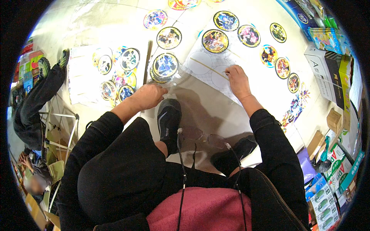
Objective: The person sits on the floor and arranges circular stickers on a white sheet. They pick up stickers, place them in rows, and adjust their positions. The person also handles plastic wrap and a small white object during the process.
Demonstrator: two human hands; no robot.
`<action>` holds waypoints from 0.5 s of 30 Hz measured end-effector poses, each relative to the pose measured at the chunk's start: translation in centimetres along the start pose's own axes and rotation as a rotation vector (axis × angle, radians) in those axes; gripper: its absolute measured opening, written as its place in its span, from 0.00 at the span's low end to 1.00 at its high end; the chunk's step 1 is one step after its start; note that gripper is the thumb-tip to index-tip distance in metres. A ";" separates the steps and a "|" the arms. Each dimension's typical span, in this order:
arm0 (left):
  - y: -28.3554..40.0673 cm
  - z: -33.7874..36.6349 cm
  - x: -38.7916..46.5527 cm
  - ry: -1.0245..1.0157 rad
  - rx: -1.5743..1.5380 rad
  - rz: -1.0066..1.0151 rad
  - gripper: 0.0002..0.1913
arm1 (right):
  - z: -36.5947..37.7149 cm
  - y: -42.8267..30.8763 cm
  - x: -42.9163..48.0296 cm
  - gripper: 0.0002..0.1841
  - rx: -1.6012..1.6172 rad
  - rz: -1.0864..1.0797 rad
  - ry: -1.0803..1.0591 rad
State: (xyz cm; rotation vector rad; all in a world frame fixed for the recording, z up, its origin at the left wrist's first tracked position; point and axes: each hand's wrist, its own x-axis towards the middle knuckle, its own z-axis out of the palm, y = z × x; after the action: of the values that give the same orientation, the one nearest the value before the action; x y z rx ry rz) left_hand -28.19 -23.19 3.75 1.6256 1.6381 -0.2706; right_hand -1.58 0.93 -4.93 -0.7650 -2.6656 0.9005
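Note:
My right hand (237, 80) is over a white sheet (199, 79) printed with circles and a tan strip, its fingertips pinched on something small and thin. My left hand (151, 95) is low near my shoe, its fingers curled; whether it holds anything is hidden. Just above it sits a stack of round picture discs (165, 65) in clear wrap. A black-and-yellow disc (215, 41) lies on the upper part of the white sheet. At the left, more loose discs (130, 59) overlap on a second white sheet (82, 83).
More discs (282, 68) and colourful cut pieces (296, 106) lie on the floor at right. Cartons (326, 78) and packaged goods line the right edge. At left, a person (33, 95) in dark clothes is beside a metal-framed folding chair (60, 115). My shoes (169, 121) flank the floor before me.

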 end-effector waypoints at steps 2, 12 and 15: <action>0.0 0.0 0.0 -0.007 -0.001 -0.005 0.17 | 0.1 -0.3 0.1 0.09 0.013 0.003 0.005; -0.1 0.3 -0.1 0.008 0.008 0.019 0.16 | 0.8 -0.7 0.6 0.07 -0.121 -0.045 0.040; 0.1 0.0 0.0 -0.006 0.009 0.006 0.16 | 0.9 -0.6 0.6 0.06 -0.145 -0.025 0.028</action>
State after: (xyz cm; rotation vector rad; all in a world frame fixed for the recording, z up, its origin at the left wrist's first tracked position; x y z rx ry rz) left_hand -28.09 -23.17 3.75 1.6355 1.6293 -0.2799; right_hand -2.66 0.41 -5.21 -0.7672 -2.7324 0.6916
